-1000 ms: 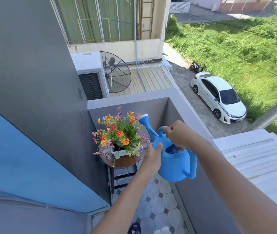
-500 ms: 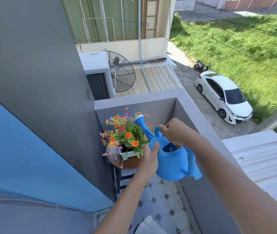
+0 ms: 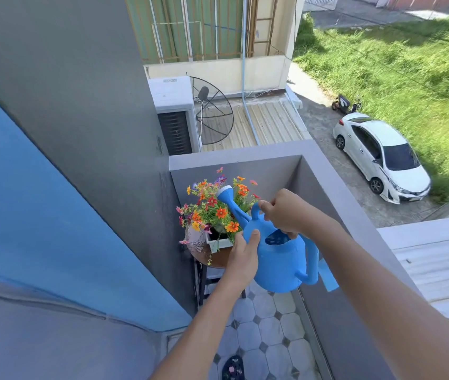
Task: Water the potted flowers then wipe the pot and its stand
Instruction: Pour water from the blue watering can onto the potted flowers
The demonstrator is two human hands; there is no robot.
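Note:
A blue plastic watering can (image 3: 281, 266) hangs in the air beside the flowers, its white-tipped spout (image 3: 224, 193) tilted into the blooms. My right hand (image 3: 286, 212) grips the can's top handle. My left hand (image 3: 244, 255) lies against the can's left side, thumb up on its body. The orange, red and pink flowers (image 3: 213, 207) stand in a patterned pot (image 3: 195, 238) with a small white box (image 3: 218, 242) beside it. Both sit on a round brown stand (image 3: 215, 258) with dark legs, in the balcony corner.
The grey parapet wall (image 3: 327, 171) runs along the right and behind the stand. A grey and blue wall (image 3: 67, 160) closes the left. The floor (image 3: 267, 330) has pale octagonal tiles; a patterned slipper (image 3: 233, 368) lies near the bottom edge. A car is parked far below.
The can has shifted left and tipped further, so its spout now reaches in among the flowers. Both hands stay on the can as before.

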